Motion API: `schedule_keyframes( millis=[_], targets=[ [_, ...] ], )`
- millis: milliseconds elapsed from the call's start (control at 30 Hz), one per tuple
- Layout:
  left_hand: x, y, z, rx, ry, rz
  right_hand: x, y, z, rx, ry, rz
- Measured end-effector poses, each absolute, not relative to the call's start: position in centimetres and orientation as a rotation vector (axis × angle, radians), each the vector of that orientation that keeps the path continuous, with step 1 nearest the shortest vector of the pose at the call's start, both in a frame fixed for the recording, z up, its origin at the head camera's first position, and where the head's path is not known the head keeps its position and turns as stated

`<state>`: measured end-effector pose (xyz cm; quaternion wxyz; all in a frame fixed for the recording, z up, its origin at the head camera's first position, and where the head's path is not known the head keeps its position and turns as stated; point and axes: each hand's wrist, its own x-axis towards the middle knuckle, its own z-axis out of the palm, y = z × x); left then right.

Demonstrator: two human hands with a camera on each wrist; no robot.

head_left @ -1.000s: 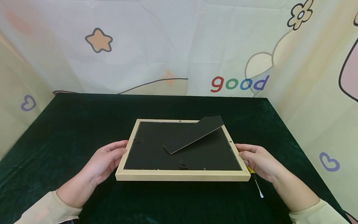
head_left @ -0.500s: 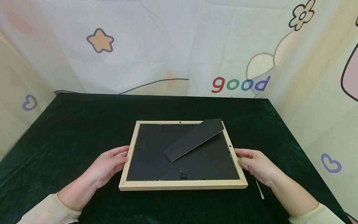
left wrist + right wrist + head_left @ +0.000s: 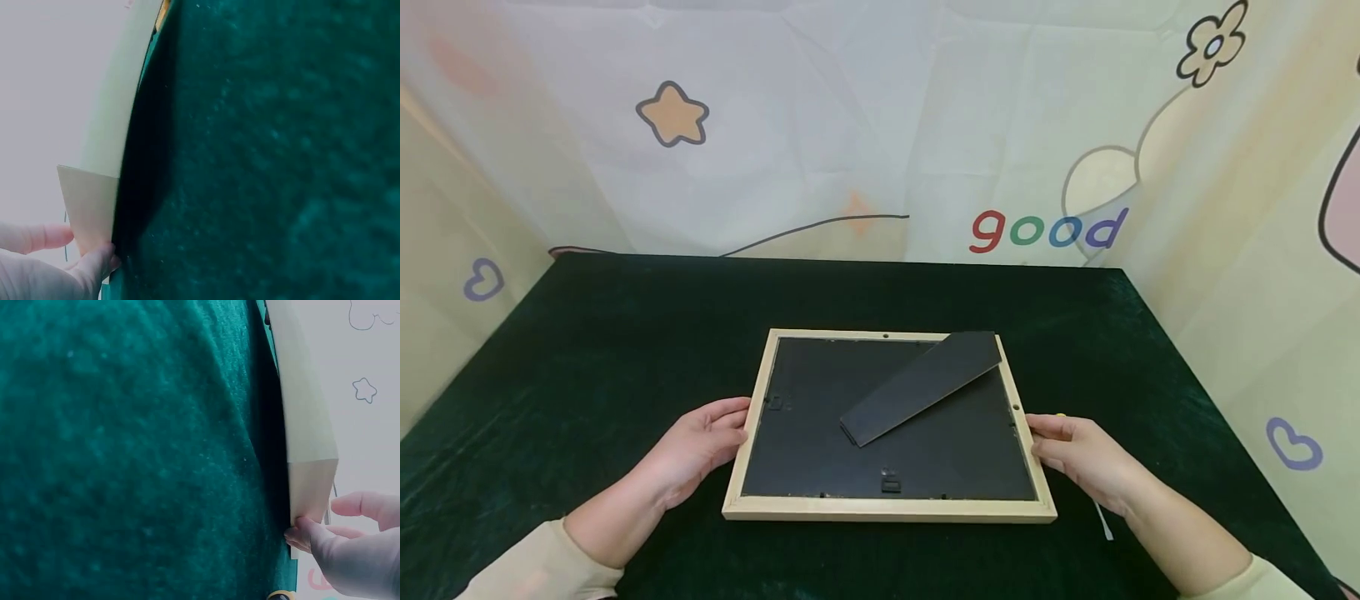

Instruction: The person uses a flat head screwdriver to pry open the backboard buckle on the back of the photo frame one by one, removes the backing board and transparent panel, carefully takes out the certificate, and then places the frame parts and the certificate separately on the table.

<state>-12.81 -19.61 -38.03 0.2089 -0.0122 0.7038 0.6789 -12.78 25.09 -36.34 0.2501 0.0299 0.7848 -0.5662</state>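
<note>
A light wooden picture frame lies back side up on the dark green cloth, its black backing board facing the camera. A black stand leg slants across the board to the upper right. My left hand grips the frame's left side, and my right hand holds its right side. The left wrist view shows the left hand with thumb and fingers at the wooden edge. From the right wrist view, the right hand pinches the opposite edge.
A screwdriver lies on the cloth partly under my right hand, its metal shaft showing beside the wrist. Its yellow and black end shows in the right wrist view. A printed curtain stands behind the dark green table.
The picture frame has come down and tilted flatter toward the cloth, with both hands still holding its sides. More of the black backing faces the camera.
</note>
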Motion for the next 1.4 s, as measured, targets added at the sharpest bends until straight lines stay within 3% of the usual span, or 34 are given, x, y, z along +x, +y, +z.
schedule_keyframes(
  millis=[433,933,1400],
  targets=[
    [-13.1,-19.8,-37.6,0.166,2.263,1.504,-12.4,24.6,-36.2,0.084,2.123,-1.484],
    [-13.1,-19.6,-36.2,0.556,2.568,0.704,-15.2,22.5,-34.5,-0.452,2.623,-0.925],
    [-13.4,-19.3,-35.1,0.643,2.626,0.394,-15.0,23.8,-34.2,-0.502,2.671,-0.751]
  ],
)
